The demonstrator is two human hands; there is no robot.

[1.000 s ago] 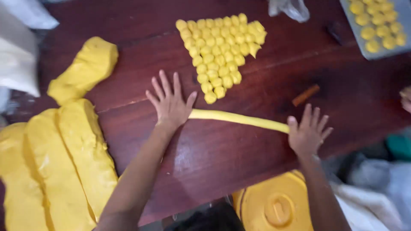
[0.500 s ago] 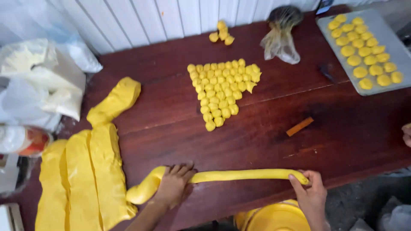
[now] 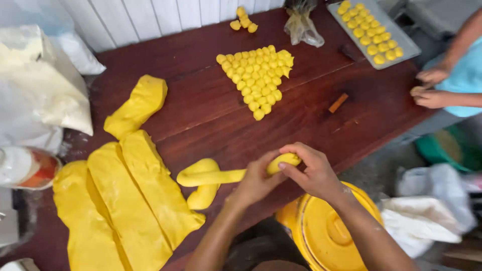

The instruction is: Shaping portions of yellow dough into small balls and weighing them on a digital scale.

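Note:
A rolled rope of yellow dough (image 3: pixel 211 176) lies near the front edge of the dark wooden table (image 3: pixel 211 120), its left end curled into a thick loop. My left hand (image 3: pixel 256 181) grips the rope near its right end. My right hand (image 3: pixel 311 170) pinches the tip of the rope just beside the left hand. Both hands are close together over the table's front edge. A triangular cluster of several small yellow dough balls (image 3: pixel 256 75) sits in the middle of the table beyond my hands.
Thick yellow dough slabs (image 3: pixel 125 200) lie at left, another lump (image 3: pixel 138 105) above them. A grey tray of dough balls (image 3: pixel 374 32) sits far right, where another person's hands (image 3: pixel 429 88) work. A yellow bucket lid (image 3: pixel 331 231) is below my arms. White bags (image 3: pixel 40 95) stand at left.
My hands were spread apart along the long rope; now they have come together at its right end, and the rope's left part has bunched into a curled loop.

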